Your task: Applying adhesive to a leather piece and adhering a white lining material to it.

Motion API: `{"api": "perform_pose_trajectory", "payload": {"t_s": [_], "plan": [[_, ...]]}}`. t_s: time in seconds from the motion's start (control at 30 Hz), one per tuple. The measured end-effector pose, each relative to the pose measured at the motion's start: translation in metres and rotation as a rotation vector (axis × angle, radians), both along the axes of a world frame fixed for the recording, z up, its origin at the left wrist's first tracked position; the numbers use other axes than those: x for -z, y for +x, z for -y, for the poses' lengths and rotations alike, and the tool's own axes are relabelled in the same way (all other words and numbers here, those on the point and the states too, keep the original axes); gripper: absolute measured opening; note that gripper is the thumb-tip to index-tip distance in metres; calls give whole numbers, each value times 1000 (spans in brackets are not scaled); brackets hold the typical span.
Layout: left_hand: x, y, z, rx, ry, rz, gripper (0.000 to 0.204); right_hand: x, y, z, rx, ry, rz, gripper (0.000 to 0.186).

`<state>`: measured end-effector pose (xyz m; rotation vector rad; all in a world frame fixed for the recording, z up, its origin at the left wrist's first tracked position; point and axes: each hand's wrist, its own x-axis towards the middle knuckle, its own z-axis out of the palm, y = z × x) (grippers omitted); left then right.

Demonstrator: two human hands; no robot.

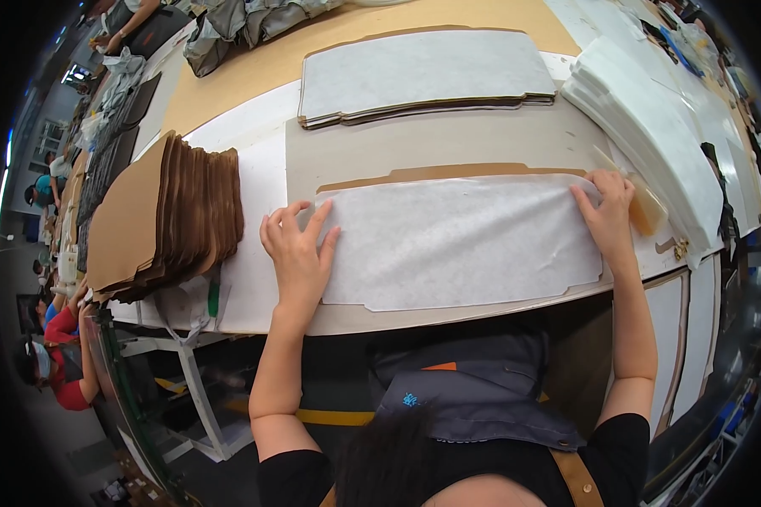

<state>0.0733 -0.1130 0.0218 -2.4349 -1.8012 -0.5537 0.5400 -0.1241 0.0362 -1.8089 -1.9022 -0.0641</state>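
A white sheet with a diagonal crease lies over a brown notched board, whose edge shows along its top, on the grey work surface. My left hand is at the sheet's left edge with thumb and fingers apart, fingertips touching near the upper left corner. My right hand has thumb and fingers closed on the upper right corner of the sheet. A translucent amber piece lies just right of that hand.
A tall stack of brown boards stands at left. Behind the sheet lies a pile of white-topped boards. White foam-like sheets are stacked at right, grey bundles at the back. Several co-workers are along the left.
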Motion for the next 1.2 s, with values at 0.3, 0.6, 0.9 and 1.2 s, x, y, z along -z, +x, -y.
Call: {"api": "perform_pose_trajectory", "payload": {"t_s": [0.3,0.6,0.9,1.2], "plan": [[1,0,0,6,36,-48,40,2,0,-2,4,7,16,17],[-2,40,-1,317,-109,-11,73,3,-1,-2,-1,8,34,16],[2,100,5,689,-289,-113,91,2,-6,0,3,53,14,16],[0,108,-6,671,-280,-100,85,3,-3,0,3,37,11,16]]}}
